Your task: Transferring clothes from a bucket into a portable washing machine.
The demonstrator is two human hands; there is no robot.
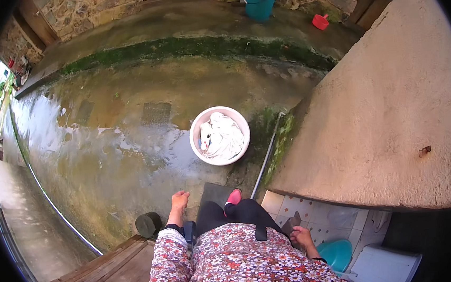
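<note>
My left hand [179, 202] hangs in front of my body on the left, its fingers curled in, with no object visible in it. Low on the right, beside my hip, is my right hand [302, 236]; its fingers are bent closed too, and nothing shows in them. Ahead of me on the wet concrete stands a round, pale pink basin [194, 143] heaped with white cloth [224, 138]. Neither hand touches the basin. One pink shoe [234, 196] shows below my dark trousers, near a dark grey slab [216, 193].
A rough plastered wall [371, 113] rises on the right, with a thin pipe [266, 156] at its foot. Below it are floor tiles [294, 204] and a teal basin [336, 254]. A mossy step [176, 47] crosses ahead; beyond stand a teal bucket [260, 3] and a red dipper [320, 22].
</note>
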